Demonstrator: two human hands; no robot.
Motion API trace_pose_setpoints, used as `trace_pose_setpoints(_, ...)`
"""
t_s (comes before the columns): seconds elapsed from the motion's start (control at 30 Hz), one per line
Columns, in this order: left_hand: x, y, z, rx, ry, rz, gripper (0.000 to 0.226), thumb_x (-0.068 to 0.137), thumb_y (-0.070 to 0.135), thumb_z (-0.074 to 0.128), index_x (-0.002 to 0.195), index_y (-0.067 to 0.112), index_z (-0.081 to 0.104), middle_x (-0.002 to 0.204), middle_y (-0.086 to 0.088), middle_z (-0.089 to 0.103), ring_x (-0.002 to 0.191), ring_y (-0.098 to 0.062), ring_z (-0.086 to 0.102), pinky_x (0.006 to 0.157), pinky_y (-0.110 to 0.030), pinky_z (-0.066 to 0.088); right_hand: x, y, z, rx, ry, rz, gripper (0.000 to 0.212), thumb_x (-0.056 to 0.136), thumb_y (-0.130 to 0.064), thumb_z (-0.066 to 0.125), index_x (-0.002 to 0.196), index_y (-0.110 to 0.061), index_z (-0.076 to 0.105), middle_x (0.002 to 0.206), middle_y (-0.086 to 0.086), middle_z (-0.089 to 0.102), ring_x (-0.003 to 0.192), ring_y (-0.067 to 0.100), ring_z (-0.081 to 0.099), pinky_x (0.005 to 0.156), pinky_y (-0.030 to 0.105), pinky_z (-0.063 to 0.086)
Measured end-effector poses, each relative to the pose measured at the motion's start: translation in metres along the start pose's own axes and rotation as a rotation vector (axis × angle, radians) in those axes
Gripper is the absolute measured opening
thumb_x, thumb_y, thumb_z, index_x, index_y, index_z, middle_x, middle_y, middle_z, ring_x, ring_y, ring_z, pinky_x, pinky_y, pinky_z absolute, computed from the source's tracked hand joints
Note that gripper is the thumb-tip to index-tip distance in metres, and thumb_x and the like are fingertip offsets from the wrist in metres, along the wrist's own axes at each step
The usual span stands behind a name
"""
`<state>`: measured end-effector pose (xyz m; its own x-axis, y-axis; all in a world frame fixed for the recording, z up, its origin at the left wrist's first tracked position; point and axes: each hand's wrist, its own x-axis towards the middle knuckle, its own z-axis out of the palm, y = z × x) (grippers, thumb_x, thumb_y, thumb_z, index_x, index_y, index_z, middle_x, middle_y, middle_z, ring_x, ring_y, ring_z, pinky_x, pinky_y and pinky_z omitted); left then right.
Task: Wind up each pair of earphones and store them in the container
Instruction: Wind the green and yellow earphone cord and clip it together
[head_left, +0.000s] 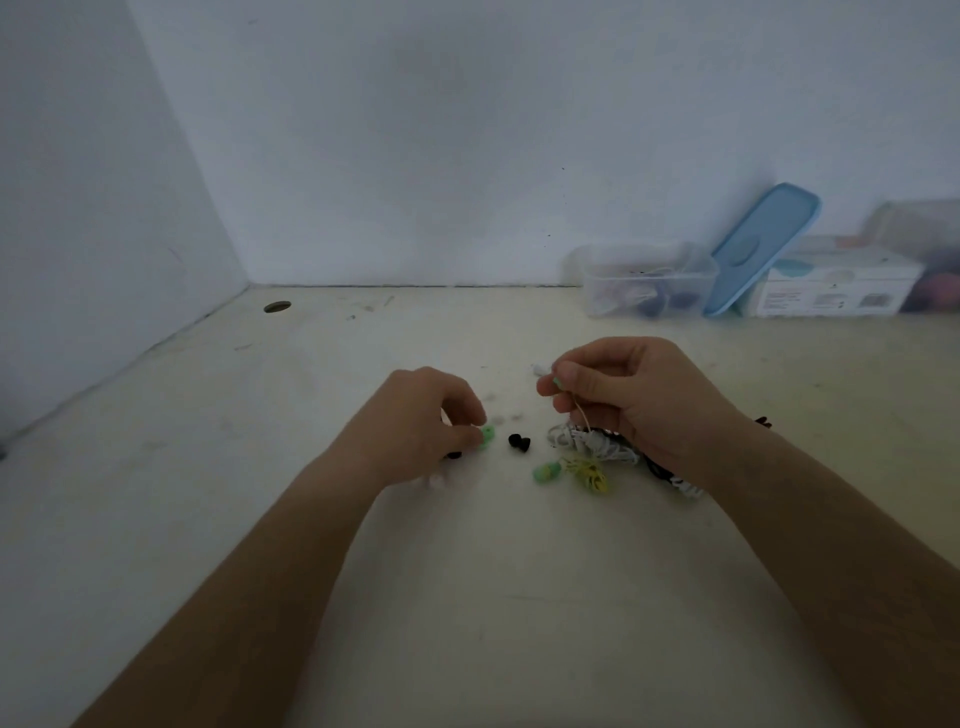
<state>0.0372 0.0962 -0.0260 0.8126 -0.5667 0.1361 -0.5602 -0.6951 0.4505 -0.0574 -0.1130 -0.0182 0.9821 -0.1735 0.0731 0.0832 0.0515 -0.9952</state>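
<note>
— Where to find the earphones?

— In a tangle (592, 447) on the table (467, 597), just under the right hand (639, 400): white, yellow and black-and-white cords knotted together, with one green earbud (545, 472) lying at the near edge of the heap.

— And the grips?

— For the right hand, a fine pinch closed on another green bud (558, 383), thin cord hanging from it down into the tangle. On the left hand (415, 415), curled fingers, tips pinching a small green piece (487, 435) down at the table. Hard to tell whether a loose tip or a whole bud.

— Handling?

— Light as nothing, limp, springy enough to uncoil. Likely to snag and drag the whole heap along at one pull. Better to take hold at a bud or plug, the hard parts, then draw slowly and wind around the fingers. Also a small black tip (519, 443) loose between the hands, easy to flick away.

— Room to move?

— Plenty of bare table in front and to the left. The container (647, 280) well apart, back right against the wall (467, 156), open, its blue lid (763, 249) leaning between it and a white box (831, 291). A few cords inside, by the look of it. No obstacle on the way there; only care needed for a dangling cord catching the rim.
</note>
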Motion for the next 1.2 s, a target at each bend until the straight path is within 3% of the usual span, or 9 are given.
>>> trace_pose_setpoints(0.23, 0.002, 0.007, 0.009, 0.06, -0.021, 0.008, 0.021, 0.077, 0.041, 0.08, 0.093, 0.035, 0.07, 0.084, 0.017, 0.066, 0.069, 0.001, 0.057, 0.065, -0.018, 0.045, 0.002, 0.004, -0.001, -0.01, 0.026, 0.036, 0.012, 0.088, -0.013, 0.068, 0.095, -0.005, 0.075, 0.085, 0.012, 0.076, 0.077, 0.015, 0.072, 0.069, 0.021, 0.056)
trace_pose_setpoints(0.5, 0.002, 0.008, 0.006, 0.058, -0.002, 0.033, 0.017, 0.083, 0.021, 0.074, 0.094, 0.033, 0.07, 0.081, 0.019, 0.066, 0.068, 0.001, 0.059, 0.067, -0.016, 0.046, 0.0, 0.005, 0.003, 0.018, -0.029, 0.059, 0.017, 0.088, 0.004, 0.066, 0.099, -0.005, 0.075, 0.088, 0.016, 0.075, 0.082, 0.022, 0.073, 0.074, 0.025, 0.058)
trace_pose_setpoints(0.73, -0.003, 0.01, -0.003, -0.204, 0.122, 0.036, 0.019, 0.078, 0.015, 0.076, 0.087, 0.031, 0.073, 0.079, 0.016, 0.072, 0.066, -0.003, 0.069, 0.064, -0.019, 0.057, -0.002, 0.004, 0.002, -0.02, -0.036, 0.039, 0.014, 0.089, -0.004, 0.066, 0.101, 0.001, 0.072, 0.09, 0.021, 0.075, 0.074, 0.021, 0.072, 0.069, 0.026, 0.06)
trace_pose_setpoints(1.03, -0.002, 0.007, -0.003, -0.235, -0.033, -0.017, 0.031, 0.075, 0.007, 0.079, 0.094, 0.03, 0.073, 0.091, 0.013, 0.073, 0.071, -0.009, 0.071, 0.073, -0.029, 0.061, -0.001, 0.006, 0.004, -0.085, -0.065, 0.036, 0.009, 0.085, 0.001, 0.071, 0.09, -0.006, 0.073, 0.087, 0.017, 0.076, 0.072, 0.018, 0.071, 0.068, 0.025, 0.059)
trace_pose_setpoints(1.2, -0.007, 0.017, -0.007, -0.387, 0.005, -0.007, 0.03, 0.071, 0.007, 0.085, 0.093, 0.025, 0.074, 0.083, 0.008, 0.075, 0.074, -0.008, 0.073, 0.068, -0.022, 0.057, -0.003, 0.006, 0.003, -0.108, -0.075, 0.016, 0.013, 0.08, 0.002, 0.075, 0.089, -0.008, 0.074, 0.089, 0.019, 0.075, 0.078, 0.024, 0.072, 0.076, 0.03, 0.06)
